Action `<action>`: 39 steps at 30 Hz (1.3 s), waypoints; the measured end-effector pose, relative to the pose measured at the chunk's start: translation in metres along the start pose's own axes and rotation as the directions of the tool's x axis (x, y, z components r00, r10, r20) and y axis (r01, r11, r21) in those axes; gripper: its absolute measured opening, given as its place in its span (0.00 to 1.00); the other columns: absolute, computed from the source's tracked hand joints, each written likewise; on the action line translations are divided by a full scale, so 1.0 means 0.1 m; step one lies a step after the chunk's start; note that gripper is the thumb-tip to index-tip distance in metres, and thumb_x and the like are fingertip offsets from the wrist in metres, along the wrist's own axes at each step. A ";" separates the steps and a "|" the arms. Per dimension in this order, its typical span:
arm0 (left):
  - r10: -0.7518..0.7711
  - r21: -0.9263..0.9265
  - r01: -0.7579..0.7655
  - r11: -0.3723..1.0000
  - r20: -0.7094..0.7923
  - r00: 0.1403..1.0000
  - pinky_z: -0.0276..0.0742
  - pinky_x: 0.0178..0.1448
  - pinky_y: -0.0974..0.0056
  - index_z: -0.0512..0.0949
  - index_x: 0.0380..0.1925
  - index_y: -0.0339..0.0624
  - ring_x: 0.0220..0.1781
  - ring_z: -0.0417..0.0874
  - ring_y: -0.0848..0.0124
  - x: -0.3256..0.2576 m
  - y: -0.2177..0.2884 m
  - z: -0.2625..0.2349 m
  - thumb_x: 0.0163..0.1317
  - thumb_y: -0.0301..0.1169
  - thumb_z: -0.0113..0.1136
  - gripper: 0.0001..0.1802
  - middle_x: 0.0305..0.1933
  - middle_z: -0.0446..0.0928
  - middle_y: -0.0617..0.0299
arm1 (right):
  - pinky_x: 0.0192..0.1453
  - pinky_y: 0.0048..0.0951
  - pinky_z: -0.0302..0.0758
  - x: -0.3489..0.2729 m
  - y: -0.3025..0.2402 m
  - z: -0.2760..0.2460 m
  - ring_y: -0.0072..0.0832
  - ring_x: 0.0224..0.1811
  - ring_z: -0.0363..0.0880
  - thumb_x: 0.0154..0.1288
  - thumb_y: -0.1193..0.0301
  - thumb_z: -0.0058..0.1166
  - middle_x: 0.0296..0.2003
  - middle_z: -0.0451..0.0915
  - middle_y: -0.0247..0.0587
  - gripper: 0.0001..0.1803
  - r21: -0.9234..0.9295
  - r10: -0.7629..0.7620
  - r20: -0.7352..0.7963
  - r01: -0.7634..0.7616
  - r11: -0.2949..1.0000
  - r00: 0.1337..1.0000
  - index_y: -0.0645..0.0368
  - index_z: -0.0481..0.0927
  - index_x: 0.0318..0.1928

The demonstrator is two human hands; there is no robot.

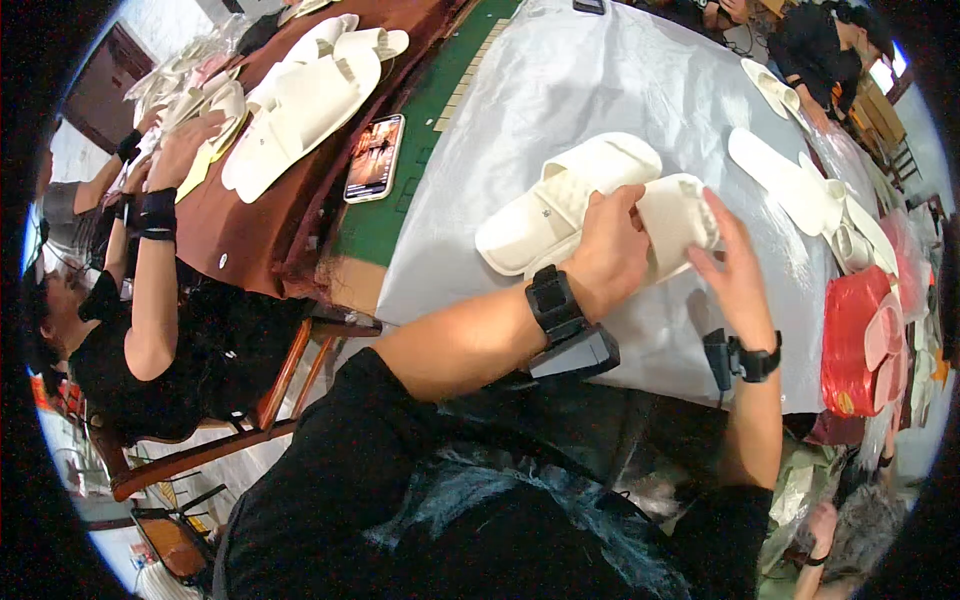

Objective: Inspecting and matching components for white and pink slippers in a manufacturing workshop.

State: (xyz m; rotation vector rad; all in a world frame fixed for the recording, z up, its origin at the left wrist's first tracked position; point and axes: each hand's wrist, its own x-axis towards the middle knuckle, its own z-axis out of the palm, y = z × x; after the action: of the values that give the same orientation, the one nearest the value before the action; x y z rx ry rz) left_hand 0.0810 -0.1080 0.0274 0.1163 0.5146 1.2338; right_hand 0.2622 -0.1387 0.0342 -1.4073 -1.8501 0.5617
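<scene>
The near white slipper (672, 226) lies just left of your right hand (735, 258), its long axis slanting up rightward. That hand is nearer its upper-right end, grip wide; your left hand (612, 248) covers its middle, grip closure impossible to tell. A grey-sheeted counter (450, 215) spreads beneath; a co-worker (200, 345) sits leftward.

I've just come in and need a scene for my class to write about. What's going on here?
A person is handling two off-white slippers at a table covered in grey sheeting. Their left hand is over the slippers, between the left slipper and the right slipper; the right hand has its fingers at the right slipper's far side. More white slippers lie on a brown-covered table to the left, where a co-worker sits.
</scene>
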 end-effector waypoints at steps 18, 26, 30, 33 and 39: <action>0.014 0.592 -0.559 -0.581 0.694 0.720 0.72 0.61 0.55 0.68 0.64 0.41 0.56 0.77 0.54 -0.05 1.46 -0.64 0.59 0.31 0.65 0.32 0.55 0.77 0.47 | 0.62 0.47 0.71 -0.09 -0.15 0.26 0.64 0.61 0.69 0.60 0.58 0.64 0.61 0.64 0.75 0.39 -0.294 0.087 0.257 -0.008 0.956 0.962 0.52 0.64 0.69; -0.140 0.589 -0.526 -0.614 0.574 0.807 0.76 0.50 0.50 0.64 0.66 0.45 0.46 0.78 0.42 0.39 1.34 -0.73 0.54 0.32 0.68 0.38 0.42 0.75 0.37 | 0.62 0.43 0.72 0.35 0.02 0.26 0.56 0.60 0.72 0.56 0.65 0.67 0.58 0.70 0.69 0.38 -0.170 0.070 0.295 -0.019 0.985 0.953 0.54 0.66 0.67; -0.070 0.638 -0.477 -0.605 0.554 0.830 0.75 0.50 0.52 0.63 0.67 0.44 0.44 0.77 0.44 0.10 1.21 -0.78 0.54 0.32 0.69 0.40 0.41 0.75 0.41 | 0.55 0.35 0.74 0.58 0.20 0.30 0.43 0.49 0.76 0.58 0.70 0.64 0.51 0.75 0.50 0.32 -0.193 -0.098 0.189 0.135 0.972 0.977 0.57 0.71 0.64; -0.090 0.629 -0.448 -0.635 0.515 0.852 0.74 0.51 0.52 0.64 0.67 0.44 0.45 0.77 0.46 -0.06 1.21 -0.71 0.54 0.31 0.69 0.40 0.42 0.75 0.42 | 0.53 0.36 0.74 0.59 0.32 0.26 0.44 0.51 0.77 0.58 0.70 0.64 0.50 0.77 0.50 0.29 -0.112 -0.153 0.109 0.165 0.980 0.982 0.58 0.74 0.61; -0.049 0.549 -0.533 -0.644 0.666 0.744 0.73 0.55 0.52 0.69 0.64 0.46 0.50 0.75 0.48 -0.18 1.20 -0.50 0.53 0.28 0.68 0.35 0.46 0.76 0.45 | 0.53 0.46 0.75 0.23 0.96 -0.24 0.52 0.51 0.76 0.55 0.70 0.64 0.46 0.79 0.55 0.19 -0.737 -0.014 -0.285 -0.210 0.642 0.958 0.58 0.79 0.49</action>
State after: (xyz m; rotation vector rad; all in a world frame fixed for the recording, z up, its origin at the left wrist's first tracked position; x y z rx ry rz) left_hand -0.0491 -0.0935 0.0321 2.5157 1.2509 0.7444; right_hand 0.3379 -0.0896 -0.0120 -2.0113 -1.8568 -0.4489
